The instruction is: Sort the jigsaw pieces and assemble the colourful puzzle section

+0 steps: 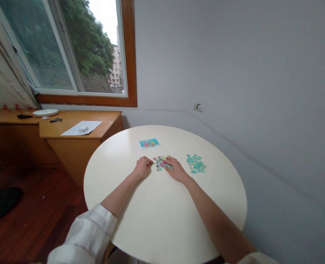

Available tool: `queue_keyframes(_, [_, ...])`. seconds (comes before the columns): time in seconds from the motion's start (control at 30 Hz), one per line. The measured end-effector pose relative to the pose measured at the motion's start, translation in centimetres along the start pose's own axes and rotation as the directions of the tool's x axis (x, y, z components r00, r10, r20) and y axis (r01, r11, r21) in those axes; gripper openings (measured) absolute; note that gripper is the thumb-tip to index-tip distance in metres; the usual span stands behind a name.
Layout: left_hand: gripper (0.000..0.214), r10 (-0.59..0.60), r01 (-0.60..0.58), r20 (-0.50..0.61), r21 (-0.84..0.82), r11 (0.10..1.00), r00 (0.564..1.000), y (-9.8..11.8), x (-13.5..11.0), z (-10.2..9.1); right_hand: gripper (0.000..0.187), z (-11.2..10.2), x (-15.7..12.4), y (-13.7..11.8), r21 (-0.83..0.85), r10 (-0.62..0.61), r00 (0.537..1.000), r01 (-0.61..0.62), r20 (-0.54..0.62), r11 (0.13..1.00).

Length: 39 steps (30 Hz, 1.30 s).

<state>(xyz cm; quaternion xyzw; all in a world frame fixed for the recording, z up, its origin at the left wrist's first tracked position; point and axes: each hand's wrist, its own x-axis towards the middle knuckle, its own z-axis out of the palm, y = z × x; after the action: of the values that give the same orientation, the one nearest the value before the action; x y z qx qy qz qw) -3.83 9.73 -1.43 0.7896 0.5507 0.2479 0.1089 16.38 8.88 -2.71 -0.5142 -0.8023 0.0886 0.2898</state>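
A pile of multicoloured jigsaw puzzle pieces [159, 165] lies between my hands on the round white table [162, 212]. At the pile's left edge my left hand [143, 167] is closed in a pinch, with a small dark puzzle piece [150, 163] at its fingertips. My right hand [175, 169] rests over the pile's right side, its fingers stretched out and touching pieces; some pieces are hidden beneath it. Beyond the pile lies a picture card [149, 143] with cartoon figures on turquoise. A second pile of mostly turquoise-green pieces [196, 164] is spread right of my right hand.
A wooden desk [113, 119] stands at the left under the window, holding a white sheet [92, 126] with a small white block, a white plate [46, 112] and dark small items. The wall with a socket [199, 107] runs along the right. A black round base [3, 203] is on the floor.
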Motion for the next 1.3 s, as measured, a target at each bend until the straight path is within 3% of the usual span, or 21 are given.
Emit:
queue_keyframes(0.67, [0.041, 0.022, -0.023, 0.04, 0.031, 0.999, 0.999, 0.4, -0.3, -0.7, 0.032, 0.1, 0.0, 0.3, 0.017, -0.01, 1.0, 0.01, 0.013, 1.0])
queue_keyframes(1.03, [0.029, 0.009, -0.011, 0.059, 0.042, 0.999, 0.998, 1.1, -0.5, -1.2, 0.031, -0.2, 0.0, -0.6, -0.034, -0.034, 0.999, 0.034, 0.008, 0.999])
queue_keyframes(1.3, [0.026, 0.029, -0.031, 0.064, 0.035, 0.999, 0.998, 0.7, -0.4, -0.9, 0.023, -0.4, 0.0, -0.8, 0.028, -0.05, 0.998, 0.051, -0.025, 0.998])
